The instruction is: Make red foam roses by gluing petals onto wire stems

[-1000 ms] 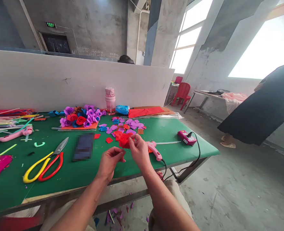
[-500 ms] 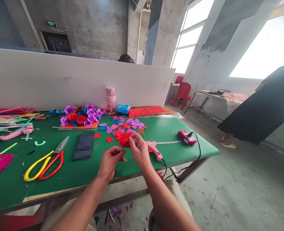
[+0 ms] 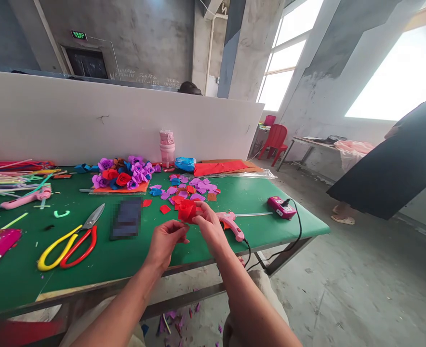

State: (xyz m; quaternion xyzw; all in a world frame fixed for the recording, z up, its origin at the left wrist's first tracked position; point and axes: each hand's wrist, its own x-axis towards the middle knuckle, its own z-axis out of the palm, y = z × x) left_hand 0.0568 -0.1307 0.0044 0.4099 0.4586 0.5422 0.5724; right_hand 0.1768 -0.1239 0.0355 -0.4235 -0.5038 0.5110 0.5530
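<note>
A red paper flower [image 3: 186, 211] is between my two hands, above the front of the green table [image 3: 126, 270]. My right hand [image 3: 208, 221] has its fingers closed on the flower's right side. My left hand [image 3: 168, 239] pinches just below the flower; what sits between its fingertips is hidden, perhaps the flower's base. Loose purple petals [image 3: 198, 185] and red petals [image 3: 165, 209] lie behind the hands. Beside my right hand rests a pink glue gun [image 3: 233, 226] with a clear glue stick in its back.
Scissors [image 3: 72, 241] and a dark blurred slab [image 3: 126, 219] lie left. Finished paper roses [image 3: 123, 176], a pink bottle [image 3: 167, 150] and a blue packet [image 3: 185, 164] stand behind. A magenta power strip [image 3: 281, 207] has a cord hanging off the edge. A person [image 3: 393, 154] stands right.
My right fingers have shifted slightly around the red flower, which now shows a rounder, cupped shape. My left hand keeps its pinch almost in place. The view has moved a little.
</note>
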